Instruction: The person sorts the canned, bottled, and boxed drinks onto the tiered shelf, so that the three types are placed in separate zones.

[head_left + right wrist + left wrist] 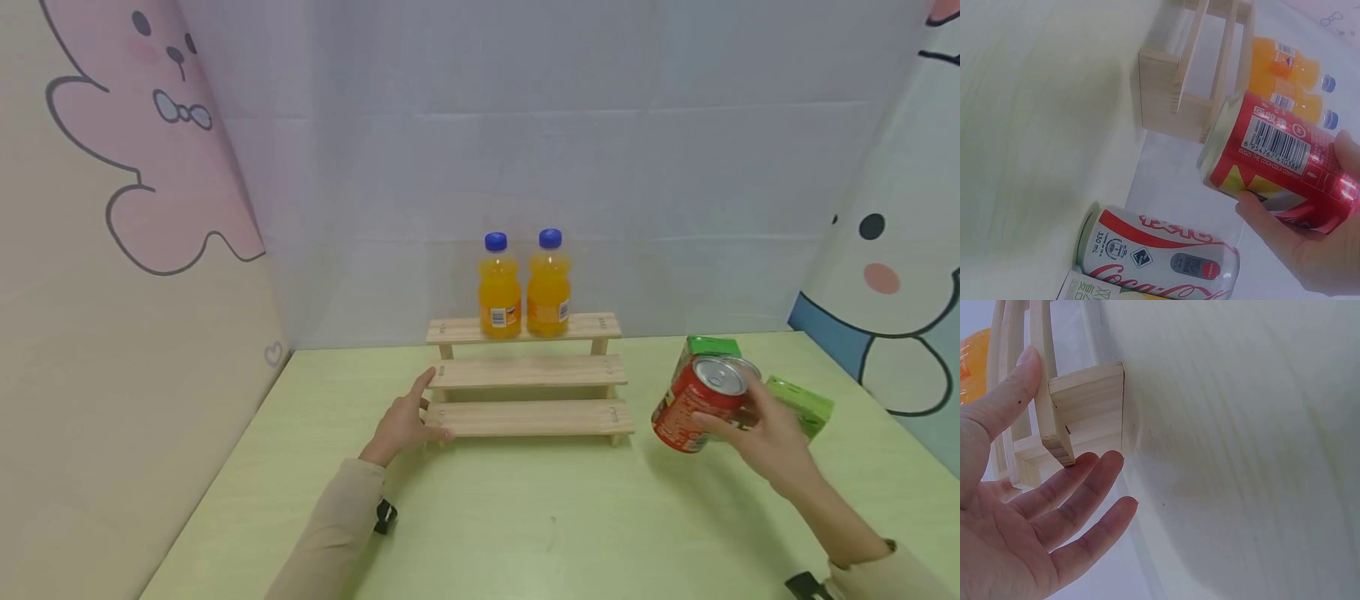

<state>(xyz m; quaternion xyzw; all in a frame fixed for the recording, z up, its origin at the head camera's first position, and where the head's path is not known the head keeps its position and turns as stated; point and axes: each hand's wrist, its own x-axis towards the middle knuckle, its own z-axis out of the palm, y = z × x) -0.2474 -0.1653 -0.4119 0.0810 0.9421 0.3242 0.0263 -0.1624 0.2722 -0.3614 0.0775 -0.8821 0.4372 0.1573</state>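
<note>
A tiered wooden rack [528, 372] stands on the table with two orange drink bottles [500, 287] on its top step. My left hand [403, 423] is at the rack's left end; in the left wrist view its thumb [1021, 394] lies on the front of a slat and the other fingers spread loosely beneath the end. My right hand [776, 437] grips a red Coca-Cola can [1285, 162], held tilted above the table, right of the rack. Behind it, in the right wrist view, a white and red Coca-Cola can [1160, 253] stands on the table.
Green cartons [802, 405] stand at the right of the table, partly hidden by my right hand and the red can. The lower two rack steps hold nothing. A pale curtain [360, 208] hangs behind the table.
</note>
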